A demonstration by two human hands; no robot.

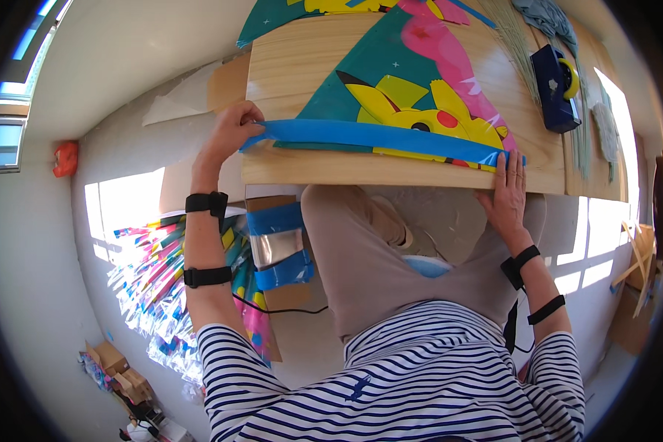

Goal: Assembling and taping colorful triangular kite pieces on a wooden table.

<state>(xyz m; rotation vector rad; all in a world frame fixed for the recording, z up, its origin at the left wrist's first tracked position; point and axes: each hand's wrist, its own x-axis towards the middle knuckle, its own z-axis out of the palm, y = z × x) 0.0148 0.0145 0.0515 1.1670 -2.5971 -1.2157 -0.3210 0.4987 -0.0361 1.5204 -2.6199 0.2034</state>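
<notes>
A blue plastic strip [324,132] stretches across the lower edge of a printed triangular sheet [342,82] on the wooden table. The sheet is green and pink, with a yellow cartoon figure on it. At the strip's left end, my left hand [233,131] is closed in a pinch on it, beyond the sheet's left corner. My right hand [506,197] lies with its fingers stretched out over the strip's right end and the sheet's right corner. A green and yellow edge of the sheet shows below the strip.
A dark blue tape dispenser [555,88] with a yellow roll stands at the right, beside thin pale rods [519,46]. Another printed sheet [272,20] lies at the far edge. Many coloured, plastic-wrapped pieces [155,287] are heaped on the floor at left, by a cardboard box [280,298].
</notes>
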